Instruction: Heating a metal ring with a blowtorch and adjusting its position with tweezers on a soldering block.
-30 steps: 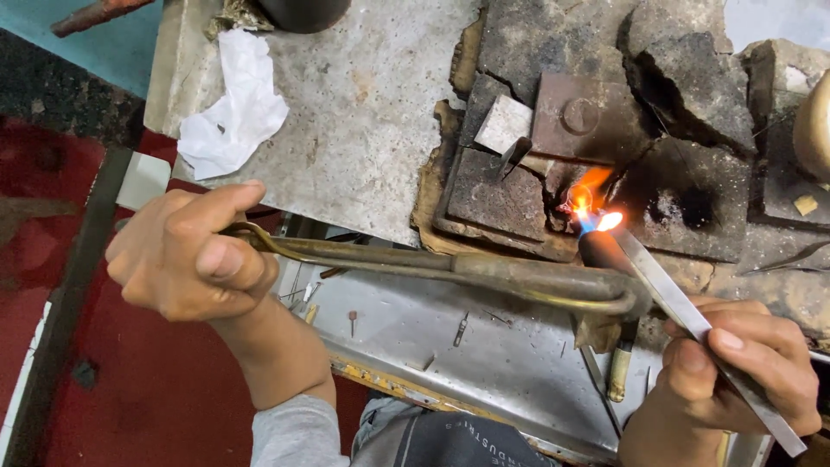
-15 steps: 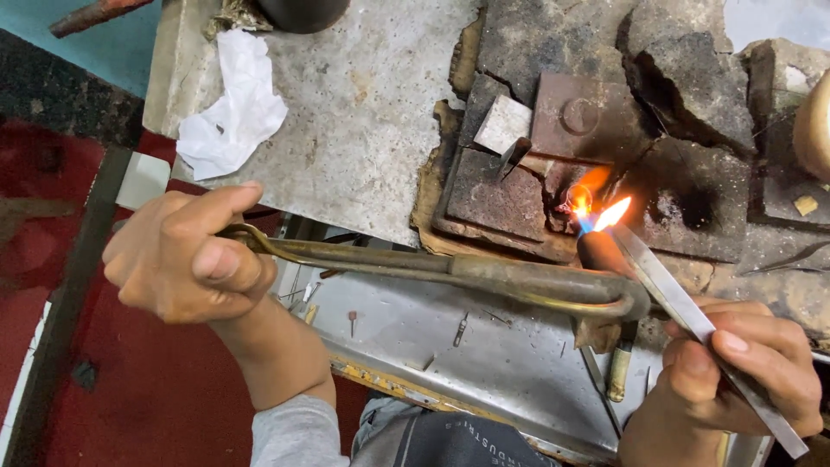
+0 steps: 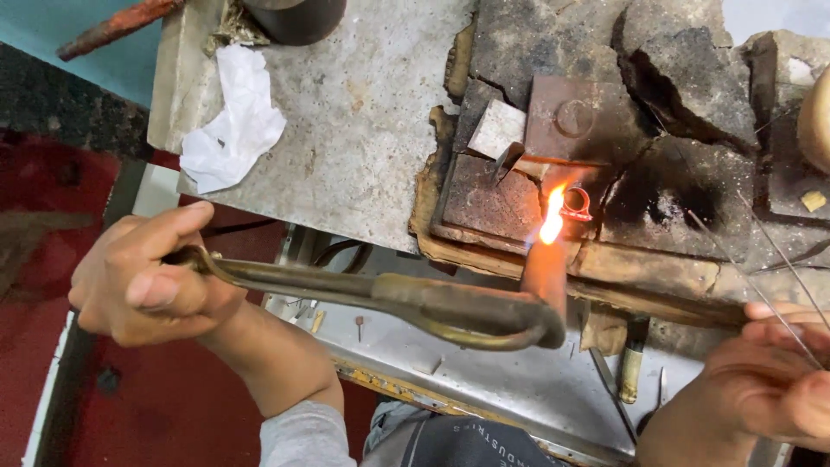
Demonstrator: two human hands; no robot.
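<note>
My left hand [image 3: 143, 281] grips the handle of a brass blowtorch [image 3: 406, 303], whose pipe runs right and bends up to the nozzle [image 3: 545, 272]. An orange flame [image 3: 551, 216] rises from the nozzle and licks a small metal ring [image 3: 577, 204], which glows red on the charred brick block [image 3: 493, 199]. My right hand [image 3: 761, 380] is at the lower right edge with its fingers curled on a thin wire [image 3: 761, 294]. The wire slants up and left over the blackened block towards the ring.
A crumpled white paper [image 3: 233, 130] lies on the grey stone slab [image 3: 363, 112]. A rusty square plate [image 3: 575, 117] and cracked dark bricks [image 3: 683, 78] sit behind the flame. Small tools [image 3: 631, 367] lie in the metal tray [image 3: 484, 380] below the bench. A dark pot [image 3: 294, 13] stands at the top.
The flat metal tweezers by the flame are gone. My right hand has drawn back to the right and now holds a thin wire. The flame stands more upright against the glowing ring.
</note>
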